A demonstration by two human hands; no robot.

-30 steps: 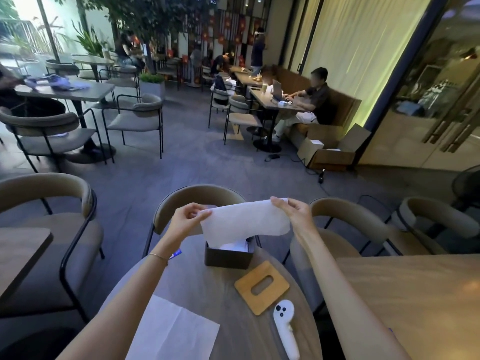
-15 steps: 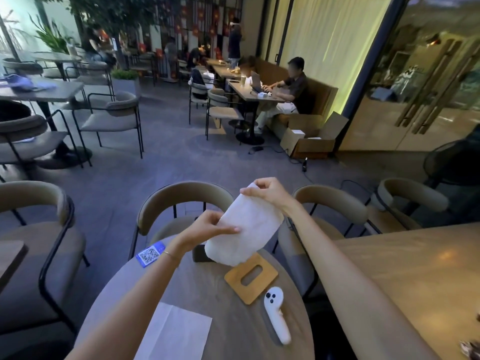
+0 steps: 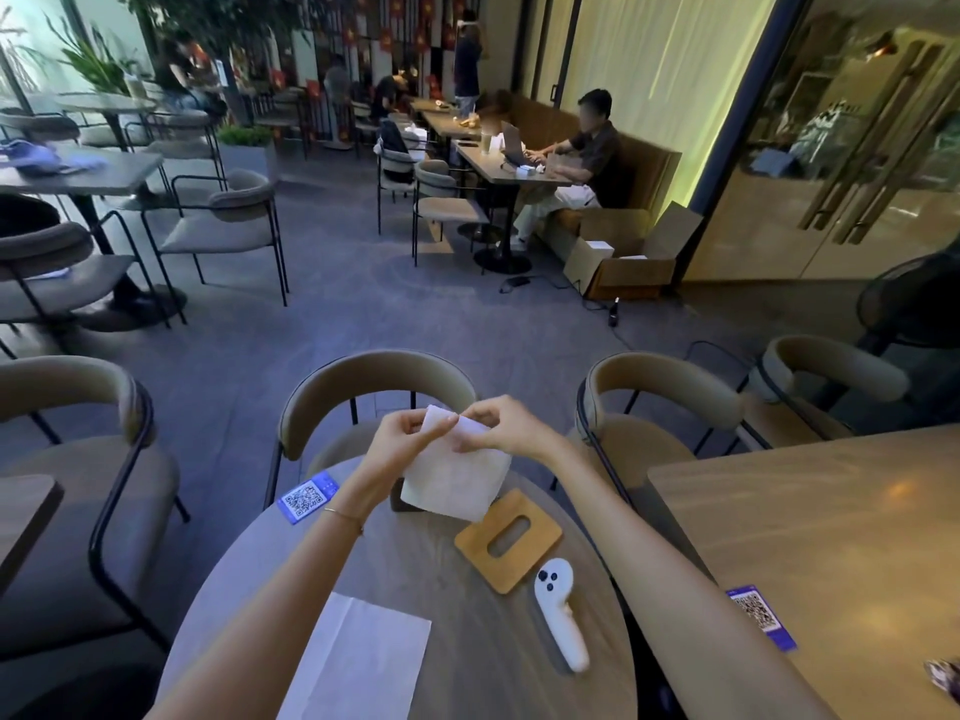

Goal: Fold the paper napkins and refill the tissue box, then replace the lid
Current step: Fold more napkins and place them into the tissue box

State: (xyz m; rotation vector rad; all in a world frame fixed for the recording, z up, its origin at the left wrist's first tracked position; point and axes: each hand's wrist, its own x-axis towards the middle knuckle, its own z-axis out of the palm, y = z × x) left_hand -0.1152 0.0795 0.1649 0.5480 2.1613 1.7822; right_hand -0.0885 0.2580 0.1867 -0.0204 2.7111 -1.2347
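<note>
Two hands are meeting at the top edge of a white paper napkin, held in the air above the far part of a round table. Fingertips of the left hand are pinching the napkin's upper left corner, thumb against forefinger, while the right hand is pinching the top edge just beside it, so the two pinches are nearly touching. Below the fingers the napkin is hanging doubled over, its lower part draping in front of the dark tissue box, of which only a sliver is showing at the napkin's left edge; what the box is holding cannot be seen. Just to the right of the box and nearer, the wooden lid with its slot is lying flat on the table, off the box. Nearer still, a white handheld controller is lying to the right, and a second flat napkin is waiting at the near left edge. A blue QR card is sitting at the table's far left rim. Judging from this, the folding step is under way: the corners appear to be getting matched. The next move probably calls for aligning the edges, then lowering the folded napkin into the box.
</note>
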